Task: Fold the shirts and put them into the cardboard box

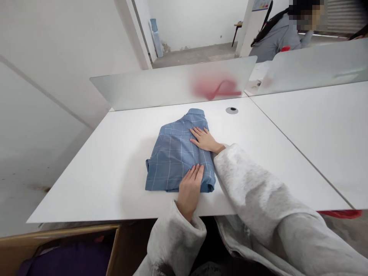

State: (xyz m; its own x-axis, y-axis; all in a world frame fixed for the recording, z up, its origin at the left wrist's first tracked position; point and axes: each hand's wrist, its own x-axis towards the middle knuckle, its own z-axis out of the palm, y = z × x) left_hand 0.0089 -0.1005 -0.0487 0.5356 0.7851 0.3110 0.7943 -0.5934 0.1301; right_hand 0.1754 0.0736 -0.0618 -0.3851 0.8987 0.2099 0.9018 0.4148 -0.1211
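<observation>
A blue checked shirt (172, 153) lies folded into a compact bundle on the white table (109, 172), its collar end pointing away from me. My left hand (190, 188) rests flat on the shirt's near right corner, fingers together and stretched out. My right hand (204, 138) lies flat on the shirt's far right part, fingers spread. Both hands press on the cloth and hold nothing. Grey sleeves cover both arms.
A frosted divider panel (161, 86) stands along the table's far edge, with something red blurred behind it. A round cable hole (231, 110) sits near it. Another person (280, 34) sits beyond the divider. A cardboard box (60, 249) with dark cloth stands below left.
</observation>
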